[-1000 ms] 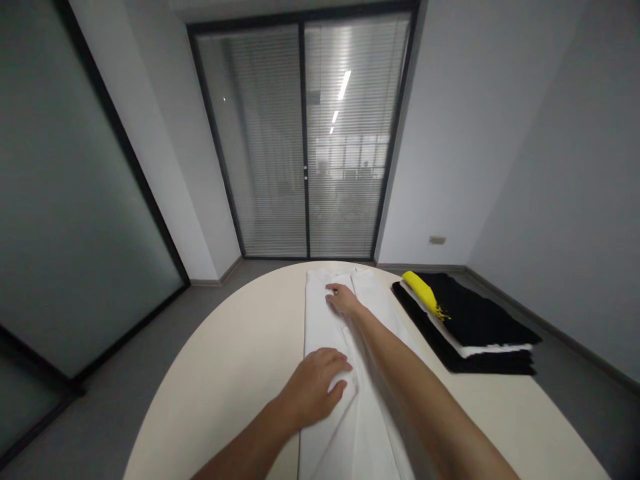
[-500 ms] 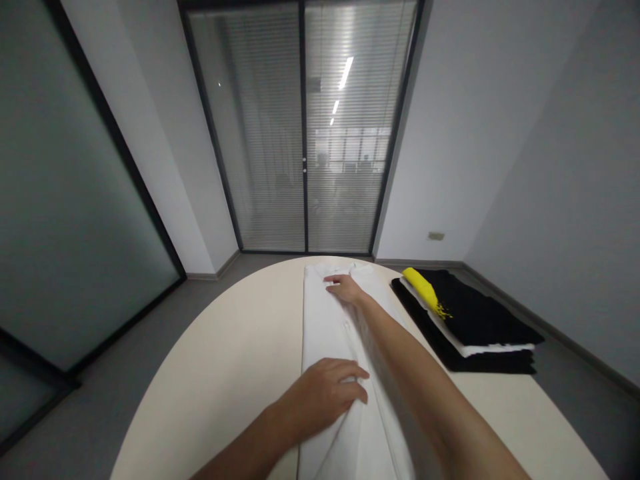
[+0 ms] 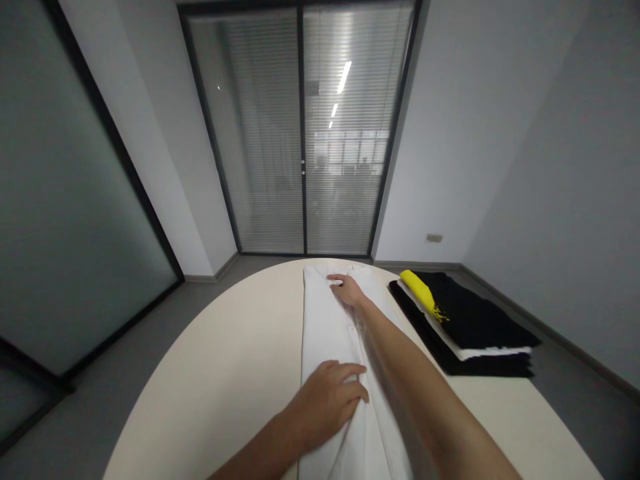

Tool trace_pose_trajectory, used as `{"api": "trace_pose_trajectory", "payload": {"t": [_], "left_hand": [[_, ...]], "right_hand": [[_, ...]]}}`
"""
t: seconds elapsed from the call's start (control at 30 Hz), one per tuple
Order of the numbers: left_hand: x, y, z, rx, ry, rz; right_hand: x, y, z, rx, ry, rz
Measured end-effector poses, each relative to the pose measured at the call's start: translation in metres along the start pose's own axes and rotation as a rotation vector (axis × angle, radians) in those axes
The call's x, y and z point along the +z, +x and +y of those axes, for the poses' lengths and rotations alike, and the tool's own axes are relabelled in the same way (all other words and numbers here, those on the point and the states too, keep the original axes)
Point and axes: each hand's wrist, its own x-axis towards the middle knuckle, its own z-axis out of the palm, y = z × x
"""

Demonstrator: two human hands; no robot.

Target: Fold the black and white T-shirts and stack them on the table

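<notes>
A white cloth (image 3: 325,320), folded into a long strip, lies on the round pale table (image 3: 240,333) from the far edge towards me. My left hand (image 3: 333,400) rests on its near part, the thumb and fingers apart at the tips. Further off, my right hand (image 3: 347,291) touches the cloth near its far end, with thumb and forefinger spread. Creases and a fold line run along the cloth between and beneath my hands. Nothing shows held between the fingers of either hand.
A stack of folded black cloths (image 3: 480,313) with a pale layer lies at the right of the table, a yellow piece (image 3: 419,291) on its left side. Beyond the table stand a glass door with blinds (image 3: 340,200) and white walls.
My right hand has shifted very slightly to the right along the far part of the cloth. My left hand has barely moved.
</notes>
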Motion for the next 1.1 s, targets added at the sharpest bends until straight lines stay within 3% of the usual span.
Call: {"api": "trace_pose_trajectory", "payload": {"t": [0.2,0.43,0.57,0.87,1.1], "left_hand": [[-0.001,-0.006,0.001,0.003,0.040,-0.095],[-0.010,-0.007,0.004,-0.015,0.106,-0.197],[-0.007,-0.008,0.001,-0.009,0.116,-0.186],[-0.012,0.001,-0.010,0.000,0.163,-0.246],[-0.020,0.015,-0.023,-0.047,0.184,-0.304]], "right_hand": [[0.004,0.001,0.000,0.002,-0.107,0.006],[-0.030,-0.021,0.001,0.058,-0.288,0.094],[-0.040,-0.050,-0.001,0.126,-0.407,0.054],[-0.031,-0.102,-0.016,0.403,-0.658,-0.219],[-0.015,-0.102,-0.002,0.412,-0.633,-0.198]]}}
